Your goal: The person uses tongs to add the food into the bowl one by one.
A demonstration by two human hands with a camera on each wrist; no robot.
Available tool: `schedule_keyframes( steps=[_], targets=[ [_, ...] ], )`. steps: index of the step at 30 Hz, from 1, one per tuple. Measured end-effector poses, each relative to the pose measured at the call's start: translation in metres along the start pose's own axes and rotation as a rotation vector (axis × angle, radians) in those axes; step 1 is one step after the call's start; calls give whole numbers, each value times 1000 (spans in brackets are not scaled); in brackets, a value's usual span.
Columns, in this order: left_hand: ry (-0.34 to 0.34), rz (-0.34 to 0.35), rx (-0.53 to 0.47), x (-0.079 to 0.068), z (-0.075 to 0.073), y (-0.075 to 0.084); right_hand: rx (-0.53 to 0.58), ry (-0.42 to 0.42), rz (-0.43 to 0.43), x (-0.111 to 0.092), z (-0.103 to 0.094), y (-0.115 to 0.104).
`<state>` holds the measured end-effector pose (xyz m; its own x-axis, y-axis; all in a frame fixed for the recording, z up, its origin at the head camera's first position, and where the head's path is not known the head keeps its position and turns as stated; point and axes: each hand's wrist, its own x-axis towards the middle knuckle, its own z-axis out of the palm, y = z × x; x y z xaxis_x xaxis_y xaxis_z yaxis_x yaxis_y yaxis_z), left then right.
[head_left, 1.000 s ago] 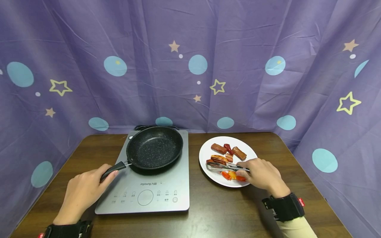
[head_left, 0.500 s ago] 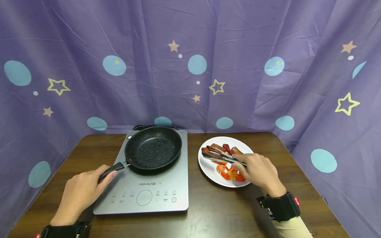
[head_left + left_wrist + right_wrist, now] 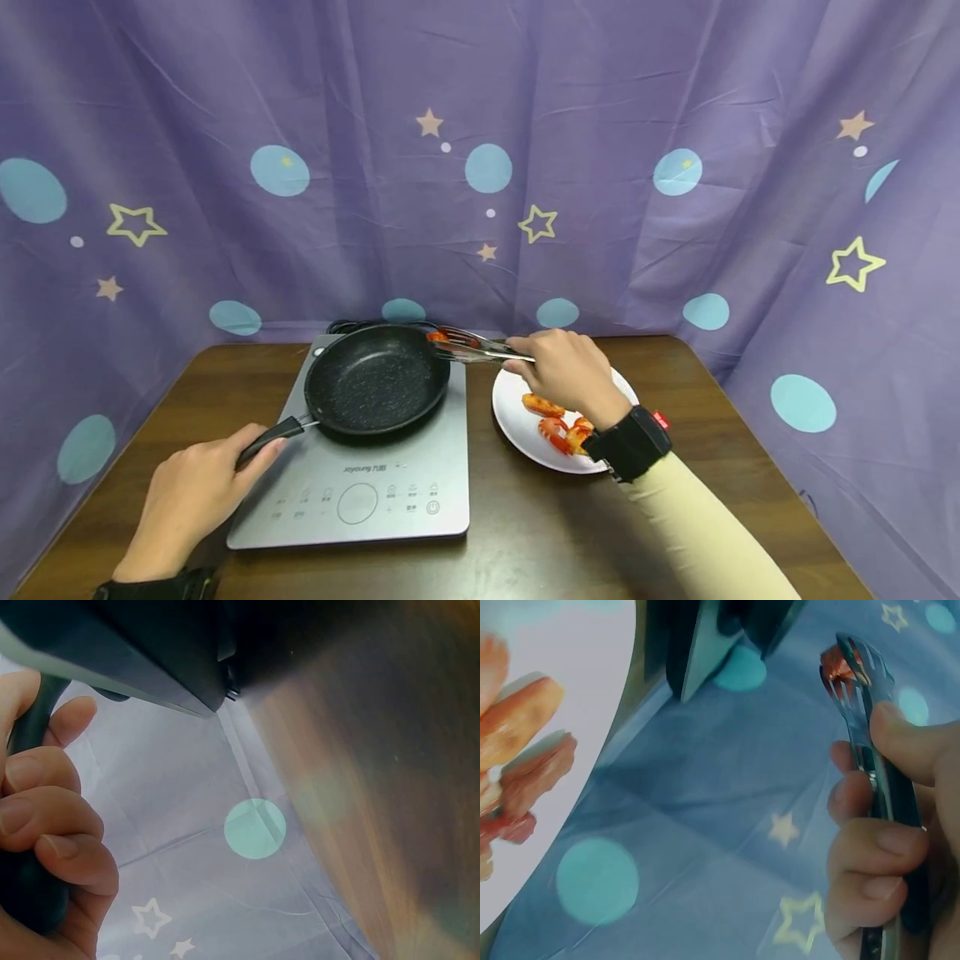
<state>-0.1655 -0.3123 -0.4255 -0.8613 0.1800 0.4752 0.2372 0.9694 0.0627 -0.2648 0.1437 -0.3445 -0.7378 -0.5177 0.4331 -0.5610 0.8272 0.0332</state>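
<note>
One pan (image 3: 375,383), fingers of the left hand (image 3: 191,492) wrapped round its handle (image 3: 281,431); likely held to keep it steady. Handle is pointed at the counter's (image 3: 510,537) front left corner, presumably for left-side reach. Pan is placed over the back half of the cooktop (image 3: 318,467), toward the counter's back edge; contact underneath is hidden.

One pair of tongs (image 3: 491,356) is gripped in the right hand (image 3: 566,367), one red food piece (image 3: 437,337) pinched at the tips, probably so food isn't fingered directly. Tips are seen at the pan's right rim; height above it can't be told.

One white plate (image 3: 517,429) is set right of the cooktop, nearer the counter's back edge than the front, presumably within right-hand reach. At least three pieces are visible on it from the head: one long orange piece (image 3: 542,406), one curled red-and-white piece (image 3: 553,435), one orange-yellow piece (image 3: 579,433). More are shown by the right wrist view; full count is blocked.

Counts: 1 pan, 1 cooktop, 1 plate, 1 tongs. Both hands occupied.
</note>
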Motion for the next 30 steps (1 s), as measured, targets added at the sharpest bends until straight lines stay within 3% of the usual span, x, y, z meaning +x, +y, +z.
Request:
schedule_keyframes(
  steps=[7, 14, 23, 30],
  targets=[
    [-4, 3, 7, 0, 1, -2, -31, -60, -24, 43, 20, -26],
    [-11, -3, -8, -2, 2, -1, -62, -128, -30, 73, 47, -46],
    [23, 6, -3, -1, 3, -3, -72, -188, -34, 95, 68, -64],
    [5, 2, 5, -1, 2, -2, -89, -197, -37, 101, 79, -72]
  ],
)
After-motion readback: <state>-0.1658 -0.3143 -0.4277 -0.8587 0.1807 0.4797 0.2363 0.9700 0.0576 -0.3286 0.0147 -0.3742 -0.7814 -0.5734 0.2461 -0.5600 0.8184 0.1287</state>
